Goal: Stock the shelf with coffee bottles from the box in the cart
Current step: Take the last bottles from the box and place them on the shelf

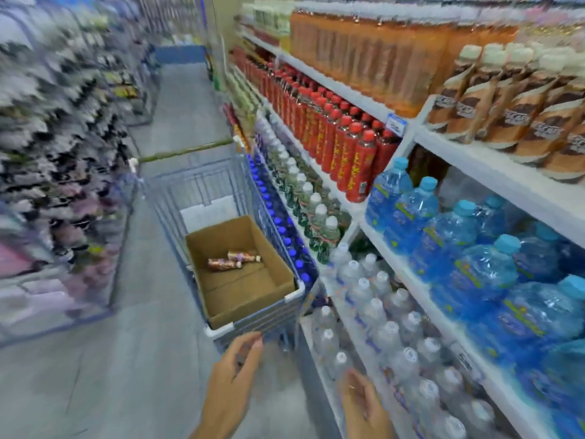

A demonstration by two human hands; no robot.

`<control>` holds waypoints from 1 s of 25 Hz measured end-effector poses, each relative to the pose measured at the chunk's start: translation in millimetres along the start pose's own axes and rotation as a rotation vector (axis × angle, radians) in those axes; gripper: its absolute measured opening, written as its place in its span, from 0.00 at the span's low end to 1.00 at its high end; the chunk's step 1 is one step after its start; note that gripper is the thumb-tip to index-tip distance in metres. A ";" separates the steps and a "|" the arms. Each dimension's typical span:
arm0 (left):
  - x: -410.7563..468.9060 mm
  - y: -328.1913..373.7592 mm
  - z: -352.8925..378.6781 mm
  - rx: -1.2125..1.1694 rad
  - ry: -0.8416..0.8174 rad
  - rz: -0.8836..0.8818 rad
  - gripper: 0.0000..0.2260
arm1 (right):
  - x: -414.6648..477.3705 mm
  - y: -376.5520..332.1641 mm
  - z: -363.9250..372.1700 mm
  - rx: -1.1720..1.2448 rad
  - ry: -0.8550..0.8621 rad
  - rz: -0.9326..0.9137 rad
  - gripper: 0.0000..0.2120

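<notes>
A brown cardboard box point(278, 280) sits in the wire shopping cart point(196, 185) in the aisle. Two brown coffee bottles point(232, 261) lie on their sides on the box's floor. More coffee bottles point(519, 118) with white caps stand in rows on the upper right shelf. My left hand point(235, 372) hovers just below the cart's near rim, fingers loosely curved, holding nothing. My right hand point(364, 403) is lower, in front of the bottom shelf's clear bottles, also holding nothing.
The right shelving carries orange drinks point(373, 52), red-capped bottles point(345, 144), blue water bottles point(468, 248) and clear bottles point(389, 331). A white sheet point(209, 213) lies in the cart behind the box. Blurred shelves point(57, 153) line the aisle's left side.
</notes>
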State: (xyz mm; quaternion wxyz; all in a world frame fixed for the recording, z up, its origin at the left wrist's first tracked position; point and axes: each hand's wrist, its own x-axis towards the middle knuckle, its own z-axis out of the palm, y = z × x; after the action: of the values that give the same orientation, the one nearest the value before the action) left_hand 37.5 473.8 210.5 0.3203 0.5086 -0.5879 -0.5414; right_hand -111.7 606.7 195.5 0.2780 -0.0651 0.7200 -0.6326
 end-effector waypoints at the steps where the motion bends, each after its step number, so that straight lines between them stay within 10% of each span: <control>1: -0.6 -8.1 -13.1 0.000 0.053 -0.042 0.06 | -1.8 3.0 11.8 -0.016 -0.025 0.026 0.11; 25: 189.6 -57.6 -187.9 -0.186 0.326 -0.295 0.09 | 52.4 -12.8 313.7 -0.314 -0.272 0.184 0.05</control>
State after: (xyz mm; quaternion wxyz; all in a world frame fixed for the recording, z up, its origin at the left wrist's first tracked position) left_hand 173.6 242.2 161.2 0.3737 0.6382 -0.3953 -0.5448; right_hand -7.5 306.6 176.8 0.4154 -0.1261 0.7684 -0.4702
